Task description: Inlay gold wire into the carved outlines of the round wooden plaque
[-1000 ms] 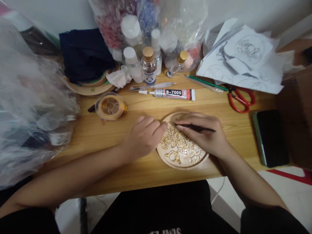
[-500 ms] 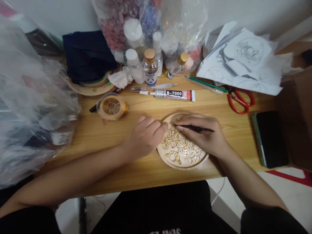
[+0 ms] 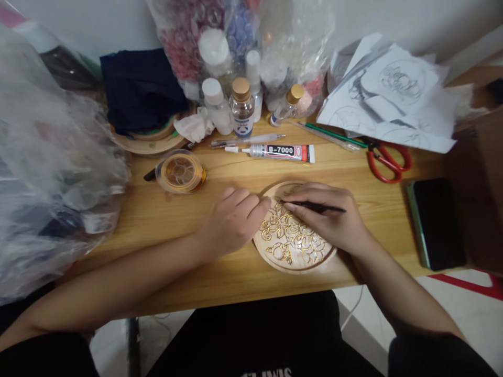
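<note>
A round wooden disc (image 3: 293, 246) with a gold wire flower pattern lies near the front edge of the wooden table (image 3: 220, 277). My left hand (image 3: 231, 220) rests at the disc's left rim, fingers curled and pressed together against it. My right hand (image 3: 330, 214) lies over the disc's right side and pinches a thin dark tool (image 3: 314, 206), whose tip points left onto the pattern near my left fingertips.
A spool of gold wire (image 3: 181, 171) sits left of the hands. A B-7000 glue tube (image 3: 275, 151), small bottles (image 3: 240, 107), red scissors (image 3: 387, 157), sketched papers (image 3: 393, 94), a black phone (image 3: 436, 220) and plastic bags (image 3: 51, 167) crowd the back and sides.
</note>
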The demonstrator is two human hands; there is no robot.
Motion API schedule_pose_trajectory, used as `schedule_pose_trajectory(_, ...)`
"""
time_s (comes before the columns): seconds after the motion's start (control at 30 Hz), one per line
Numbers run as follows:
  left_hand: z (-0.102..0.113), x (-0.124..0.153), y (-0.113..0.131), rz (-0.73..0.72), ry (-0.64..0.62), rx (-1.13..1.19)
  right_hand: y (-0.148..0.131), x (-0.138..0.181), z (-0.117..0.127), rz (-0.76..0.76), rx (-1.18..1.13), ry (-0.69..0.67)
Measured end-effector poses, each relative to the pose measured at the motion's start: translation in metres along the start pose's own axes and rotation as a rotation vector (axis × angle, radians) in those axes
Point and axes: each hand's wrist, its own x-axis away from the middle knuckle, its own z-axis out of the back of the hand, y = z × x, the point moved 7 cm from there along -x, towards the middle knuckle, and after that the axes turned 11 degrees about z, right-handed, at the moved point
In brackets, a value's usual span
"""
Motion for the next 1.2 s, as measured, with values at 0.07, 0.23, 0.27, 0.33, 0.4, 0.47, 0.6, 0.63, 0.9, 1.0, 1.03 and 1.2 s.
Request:
schedule_pose_trajectory(0.07,-0.001,0.0004,-0.0002,-0.002,0.003,-0.001,0.0001,0.0001,0.0,-0.002,0.002,-0.003)
schedule_pose_trajectory(0.23,-0.0024,0.0005,-0.001,0.009,0.002,-0.007,-0.0008,-0.0011,0.0005,0.0,0.017,0.003)
schedule_pose_trajectory(0.27,-0.0024,0.0003,-0.0011,0.011,-0.001,-0.008,-0.001,-0.0014,0.0006,0.002,0.017,0.004)
schedule_pose_trajectory(0.33,-0.0027,0.0003,-0.001,0.012,-0.014,-0.007,-0.0015,-0.0019,0.0005,0.004,0.015,0.003)
schedule_pose_trajectory(0.4,-0.0031,0.0005,-0.0009,0.009,-0.026,-0.002,-0.0017,-0.002,0.0005,0.002,0.014,0.001)
schedule_pose_trajectory(0.47,-0.0033,0.0008,-0.0013,0.013,-0.029,0.009,-0.0017,-0.002,0.0008,-0.001,0.016,0.004)
schedule_pose_trajectory(0.6,-0.0031,0.0014,-0.0022,0.022,-0.028,0.018,-0.0018,-0.0017,0.0014,-0.003,0.015,0.005)
schedule_pose_trajectory(0.63,-0.0031,0.0014,-0.0023,0.022,-0.03,0.017,-0.0018,-0.0017,0.0016,-0.002,0.017,0.004)
schedule_pose_trajectory(0.9,-0.0032,0.0005,-0.0024,0.027,-0.047,0.014,-0.0006,-0.0018,0.0021,-0.008,0.03,-0.005)
schedule_pose_trajectory(1.0,-0.0038,0.0011,-0.0031,0.038,-0.05,0.018,-0.0015,-0.0024,0.002,0.0,0.029,-0.007)
schedule_pose_trajectory(1.03,-0.0039,0.0013,-0.0035,0.043,-0.052,0.025,-0.0019,-0.0026,0.002,0.003,0.028,-0.007)
schedule_pose_trajectory(1.2,-0.0043,0.0016,-0.0054,0.068,-0.063,0.078,-0.0028,-0.0024,0.0024,0.01,0.041,-0.001)
